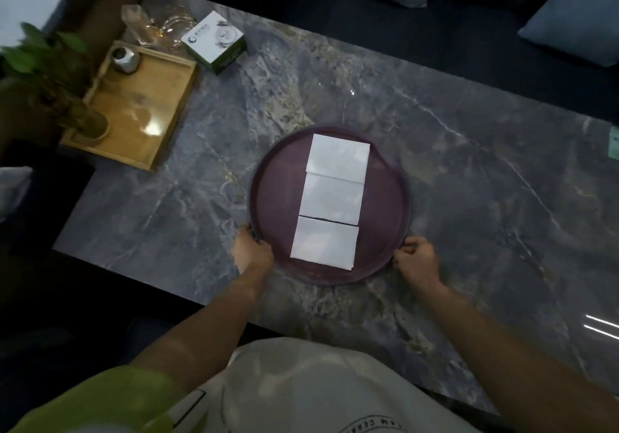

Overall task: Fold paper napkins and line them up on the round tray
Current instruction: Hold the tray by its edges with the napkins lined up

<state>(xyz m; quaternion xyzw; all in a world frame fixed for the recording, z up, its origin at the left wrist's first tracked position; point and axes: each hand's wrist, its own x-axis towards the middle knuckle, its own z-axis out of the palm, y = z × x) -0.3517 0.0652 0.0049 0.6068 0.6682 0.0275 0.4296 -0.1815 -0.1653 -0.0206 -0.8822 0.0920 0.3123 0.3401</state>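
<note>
three napkins (folded) line the round tray.

The table is polished grey marble-look stone with pale veins, glossy enough to throw back light streaks near its right edge. The round tray at its near edge looks like matt purple plastic with a smooth rim. The three napkins on it are soft white paper, matt. At the table's left edge a wooden tray has a lacquered, shiny bottom. Beside it lie crinkled clear plastic and a printed cardboard box.
</note>
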